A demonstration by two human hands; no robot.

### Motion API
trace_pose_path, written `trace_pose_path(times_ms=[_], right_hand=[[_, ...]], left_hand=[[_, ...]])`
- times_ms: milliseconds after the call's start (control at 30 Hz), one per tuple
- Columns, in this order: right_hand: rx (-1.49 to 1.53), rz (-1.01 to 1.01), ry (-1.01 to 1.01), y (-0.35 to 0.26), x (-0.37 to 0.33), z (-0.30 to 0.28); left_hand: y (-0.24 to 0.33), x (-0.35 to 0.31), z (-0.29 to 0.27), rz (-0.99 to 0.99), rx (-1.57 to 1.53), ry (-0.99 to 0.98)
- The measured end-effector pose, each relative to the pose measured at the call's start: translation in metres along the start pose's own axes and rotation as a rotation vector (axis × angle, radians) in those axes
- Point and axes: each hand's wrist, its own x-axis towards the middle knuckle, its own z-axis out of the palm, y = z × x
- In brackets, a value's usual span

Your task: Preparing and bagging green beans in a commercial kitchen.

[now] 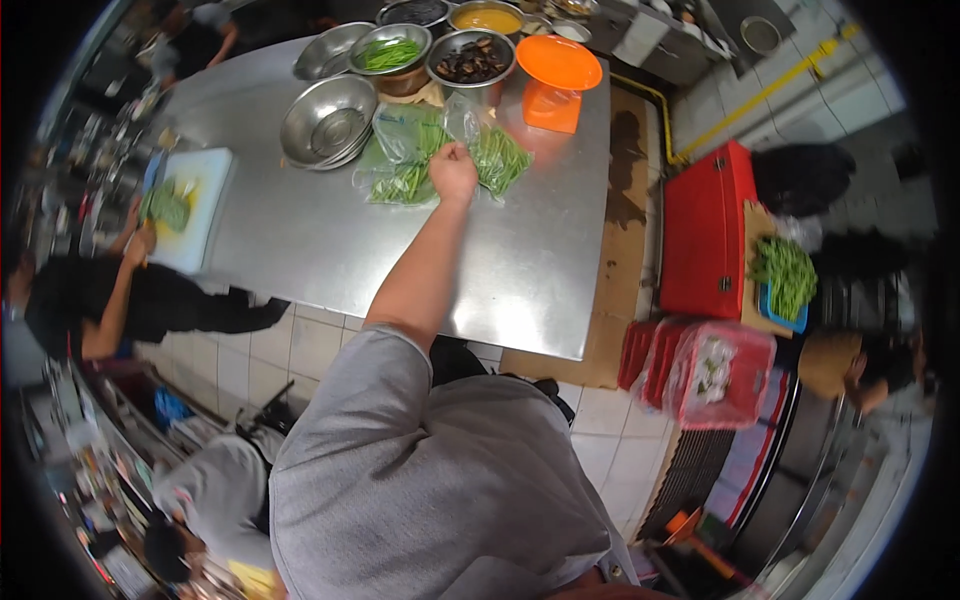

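My left hand [454,174] reaches out over the steel table, its fingers closed on the clear plastic of a bag. Cut green stalks, perhaps beans, fill the clear plastic bag [501,162] just right of the hand. Left of it lies another clear bag [398,180] with similar green pieces, its loose plastic bunched toward the far side. The hand covers the spot where the two bags meet, so which one it grips is hard to tell. My right hand is out of view.
Steel bowls [328,122] and an orange scale [556,82] stand beyond the bags. At the left a co-worker's hand [143,240] works on a green vegetable at a white cutting board [208,205]. A red box [704,235] and red crates [745,398] stand right of the steel table [300,235].
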Motion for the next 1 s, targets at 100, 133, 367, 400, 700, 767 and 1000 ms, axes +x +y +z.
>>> trace_pose_path(times_ms=[100, 133, 367, 400, 700, 767, 1000], right_hand=[[0.032, 0.060, -0.037, -0.045, 0.031, -0.045], [-0.070, -0.174, -0.012, -0.054, 0.069, -0.086], [-0.600, -0.997, 0.154, -0.463, 0.123, -0.032], [-0.534, -1.080, -0.020, -0.501, 0.115, 0.005], [-0.343, -1.014, -0.958, -0.583, 0.103, 0.137], [-0.261, -0.975, -0.888, -0.587, 0.093, 0.142], [-0.467, -1.427, -0.975, -0.620, 0.087, 0.147]], left_hand=[[0.007, -0.026, 0.002, 0.308, 0.034, 0.060], [0.013, -0.044, -0.003, 0.200, -0.038, -0.083], [0.030, -0.119, -0.034, 0.121, -0.272, 0.068], [0.023, -0.119, -0.038, 0.053, -0.334, 0.086], [0.055, -0.198, -0.019, -0.044, -0.115, 0.017], [0.047, -0.196, -0.016, -0.028, -0.184, 0.131], [0.029, -0.235, 0.009, -0.100, -0.142, 0.285]])
